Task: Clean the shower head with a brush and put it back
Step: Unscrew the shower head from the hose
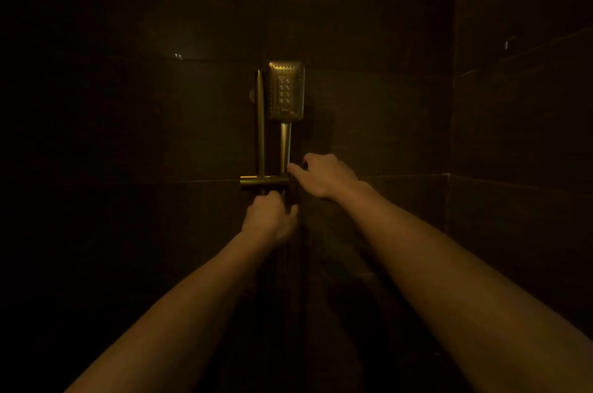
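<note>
A: Saw brassy gold on the shower head, dotted with rows of pale nozzles.
B: Found the same gold on the rail and bracket?
A: Did. Noted dark brown wall tiles too, faintly mottled, split by thin paler grout lines.

Landmark: holder on the wall. Rail passes upright through the holder. Shower head stands in the holder's right end, head above, right of the rail. Left hand is just below the holder. Right hand is right of the holder, thumb touching the handle foot.
</note>
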